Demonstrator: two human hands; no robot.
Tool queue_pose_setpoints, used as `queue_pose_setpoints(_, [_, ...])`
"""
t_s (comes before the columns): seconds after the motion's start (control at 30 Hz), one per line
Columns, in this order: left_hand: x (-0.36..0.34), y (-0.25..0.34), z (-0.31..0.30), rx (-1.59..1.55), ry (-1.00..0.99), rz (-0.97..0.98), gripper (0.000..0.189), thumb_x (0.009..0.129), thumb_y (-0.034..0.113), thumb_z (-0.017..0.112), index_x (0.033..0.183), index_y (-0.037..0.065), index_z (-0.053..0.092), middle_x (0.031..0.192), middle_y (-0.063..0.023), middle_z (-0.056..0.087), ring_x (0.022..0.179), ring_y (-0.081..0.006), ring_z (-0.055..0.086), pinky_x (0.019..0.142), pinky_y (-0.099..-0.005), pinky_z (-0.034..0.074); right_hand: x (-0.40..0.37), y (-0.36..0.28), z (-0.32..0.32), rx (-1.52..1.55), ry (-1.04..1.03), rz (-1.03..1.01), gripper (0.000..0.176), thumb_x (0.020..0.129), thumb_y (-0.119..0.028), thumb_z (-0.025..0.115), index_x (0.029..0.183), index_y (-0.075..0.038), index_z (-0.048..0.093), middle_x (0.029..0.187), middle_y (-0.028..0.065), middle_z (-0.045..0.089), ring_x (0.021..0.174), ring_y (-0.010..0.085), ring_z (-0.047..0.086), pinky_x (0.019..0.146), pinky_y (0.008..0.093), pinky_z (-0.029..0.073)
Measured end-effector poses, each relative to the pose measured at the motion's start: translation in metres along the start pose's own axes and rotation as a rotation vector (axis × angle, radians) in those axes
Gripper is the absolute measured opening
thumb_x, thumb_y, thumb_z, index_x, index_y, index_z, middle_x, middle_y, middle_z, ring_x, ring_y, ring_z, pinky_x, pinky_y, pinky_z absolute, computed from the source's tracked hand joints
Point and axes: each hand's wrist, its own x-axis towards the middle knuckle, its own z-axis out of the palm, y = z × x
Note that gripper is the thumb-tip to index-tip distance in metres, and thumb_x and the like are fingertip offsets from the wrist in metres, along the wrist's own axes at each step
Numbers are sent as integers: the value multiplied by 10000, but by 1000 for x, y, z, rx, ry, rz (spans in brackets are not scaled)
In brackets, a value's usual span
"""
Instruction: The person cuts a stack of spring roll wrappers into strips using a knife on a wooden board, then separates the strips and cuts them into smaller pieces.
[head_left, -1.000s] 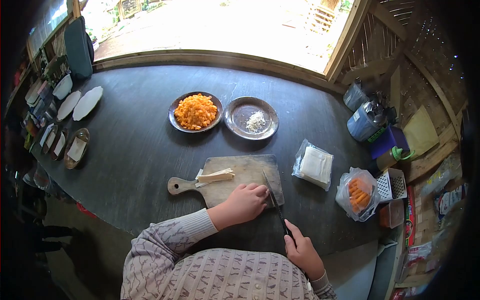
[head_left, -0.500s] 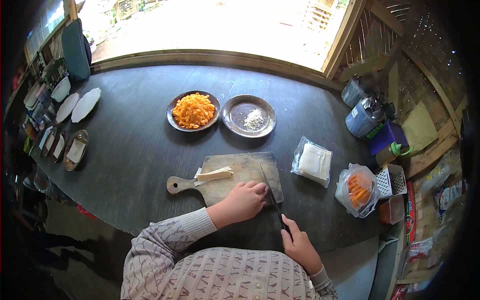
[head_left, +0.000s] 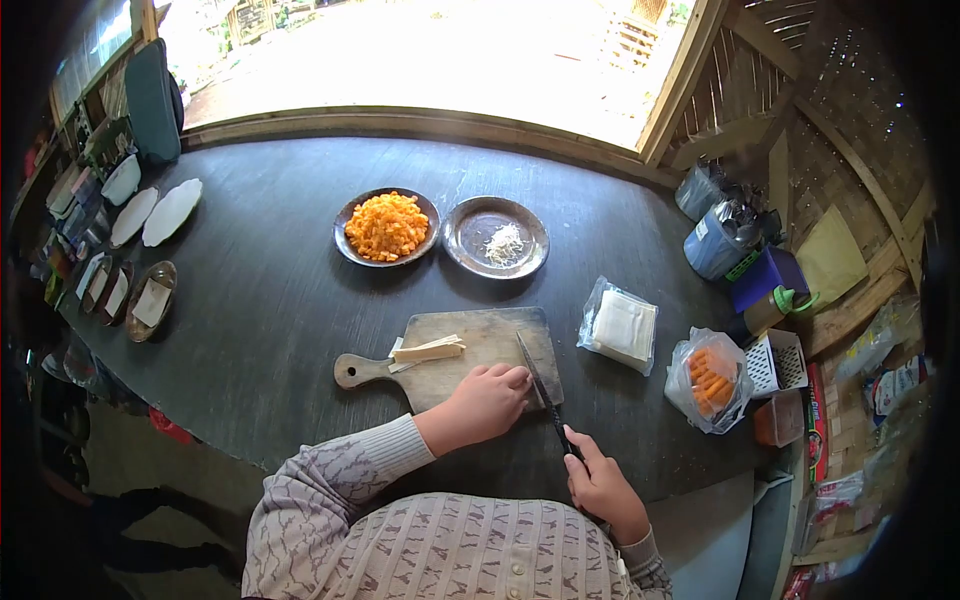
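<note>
My right hand point(head_left: 606, 484) is wrapped round the black handle of a kitchen knife point(head_left: 541, 381). Its blade slants across the right side of a wooden cutting board point(head_left: 490, 325). Just left of the blade, my left hand point(head_left: 486, 402) rests on the board with its fingers curled down; whatever lies beneath them is hidden. A small stack of pale flat strips point(head_left: 430, 350) lies on the board near its handle. Beyond the board, a dark plate point(head_left: 463, 240) holds thin pale shreds point(head_left: 504, 245). Beside it stands a plate heaped with diced orange pieces point(head_left: 387, 226).
Square pale sheets in a plastic pack point(head_left: 622, 327) lie right of the board. A clear bag of orange sticks point(head_left: 711, 380) sits beside a white basket point(head_left: 777, 362). Oval dishes point(head_left: 172, 211) line the left edge. Utensil containers point(head_left: 717, 240) stand at the right.
The view has shifted slightly. Both hands and the knife keep nearly the same place on the board. At lower left, a person's dark-clad legs have moved further into view.
</note>
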Motion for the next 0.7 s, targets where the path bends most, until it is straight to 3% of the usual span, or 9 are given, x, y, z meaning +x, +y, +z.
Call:
queue_pose_setpoints(0.1, [0,1,0,7,-1,1,399,914,246,585,1242,20,593,1115,-54,578,1037,-215,575,859,-350,474,5,-10,12,-183,114,-174,414,976,-128,503,1382,-68,444,626,236,580,528,336,632,527,409,462])
queue_pose_setpoints(0.23, [0,2,-2,5,7,-2,398,913,250,588,1239,22,597,1117,-56,582,1036,-216,578,858,-350,476,17,1,17,-99,134,-184,408,978,-135,510,1376,-69,450,603,205,583,496,289,619,518,402,464])
queue_pose_setpoints(0.3, [-1,1,0,16,29,11,395,913,249,587,1238,24,600,1119,-55,583,1040,-215,580,860,-352,476,18,5,11,138,19,-28,424,999,-124,490,1414,-74,420,565,20,510,446,93,467,451,274,396])
queue_pose_setpoints(0.33, [0,1,0,19,34,11,395,913,249,587,1238,24,600,1119,-55,583,1040,-215,580,860,-352,476,16,4,8,135,21,-32,424,999,-124,490,1414,-74,420,565,20,510,446,93,467,451,274,396])
queue_pose_setpoints(0.4, [0,0,-1,13,-1,-2,399,915,253,587,1242,26,599,1119,-55,583,1049,-212,580,859,-350,475,9,-2,2,186,-21,81,429,984,-157,512,1400,-77,441,565,118,569,480,166,568,516,355,468])
queue_pose_setpoints(0.43, [-1,1,-1,12,1,-6,399,915,253,587,1242,26,599,1119,-55,583,1049,-212,580,859,-350,475,5,-3,1,184,-24,81,429,984,-157,512,1400,-77,441,565,118,569,480,166,568,516,355,468])
queue_pose_setpoints(0.63, [0,2,-1,21,6,0,383,912,251,586,1222,27,606,1125,-53,580,1051,-211,579,857,-349,473,-5,3,4,-7,9,13,431,971,-143,511,1391,-72,448,609,217,584,521,290,630,536,389,472])
queue_pose_setpoints(0.7, [0,3,-2,-4,-33,-18,387,907,249,589,1224,28,605,1128,-50,580,1054,-214,576,865,-349,470,-3,-1,12,-123,109,-113,424,968,-120,500,1385,-72,450,640,258,578,556,354,642,539,410,470])
